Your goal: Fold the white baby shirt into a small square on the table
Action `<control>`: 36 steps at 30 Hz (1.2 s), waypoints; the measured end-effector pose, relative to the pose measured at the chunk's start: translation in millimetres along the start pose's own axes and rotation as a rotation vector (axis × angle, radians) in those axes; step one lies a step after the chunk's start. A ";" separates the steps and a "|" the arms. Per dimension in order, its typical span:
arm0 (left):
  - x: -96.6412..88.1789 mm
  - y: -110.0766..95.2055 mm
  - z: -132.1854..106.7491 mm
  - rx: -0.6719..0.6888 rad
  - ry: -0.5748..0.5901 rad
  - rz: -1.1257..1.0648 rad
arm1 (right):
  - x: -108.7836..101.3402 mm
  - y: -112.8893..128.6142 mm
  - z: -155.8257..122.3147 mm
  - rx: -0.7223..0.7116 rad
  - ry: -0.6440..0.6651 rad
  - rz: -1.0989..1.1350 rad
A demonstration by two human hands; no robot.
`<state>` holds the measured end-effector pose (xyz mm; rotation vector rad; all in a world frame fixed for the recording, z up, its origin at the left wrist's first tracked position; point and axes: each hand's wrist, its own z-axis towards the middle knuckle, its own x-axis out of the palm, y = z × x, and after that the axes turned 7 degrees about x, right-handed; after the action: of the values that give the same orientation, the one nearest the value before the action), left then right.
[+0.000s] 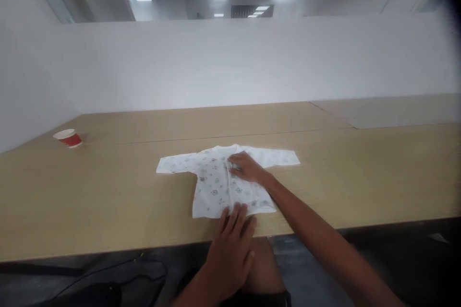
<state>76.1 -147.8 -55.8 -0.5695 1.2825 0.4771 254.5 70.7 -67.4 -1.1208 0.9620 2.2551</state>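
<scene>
A small white baby shirt with a scattered print lies spread flat on the table, sleeves stretched out to both sides and neckline facing away from me. Down its middle runs a front seam. My right hand rests on the upper chest beside this seam, thumb and fingers apart on the cloth. At the bottom hem, my left hand lays its outstretched fingertips on the fabric near the seam's lower end. Its palm hangs over the table's front edge. My right forearm passes across the shirt's lower right corner.
A red and white paper cup is at the far left of the wooden table, tilted in appearance by the lens. A white partition rises behind the table. Below the front edge, dark cables show at left.
</scene>
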 end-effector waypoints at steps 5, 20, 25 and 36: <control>-30.2 -3.7 3.4 -0.060 0.006 -0.215 | -4.0 -2.9 0.6 0.068 -0.005 -0.092; -58.5 231.9 79.4 -0.447 0.189 -0.108 | -62.6 -100.8 -29.2 0.844 -0.041 -0.271; -49.3 222.9 67.5 -0.553 0.133 -0.044 | -66.8 -113.0 -31.6 0.887 0.052 -0.283; -53.9 248.9 105.9 -0.516 -0.007 -0.027 | -38.9 -65.6 -2.4 0.605 -0.049 -0.208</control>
<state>-11.9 110.6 -15.9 -1.0121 1.1425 0.7953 320.2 109.2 -62.3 -0.8393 1.3173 1.6471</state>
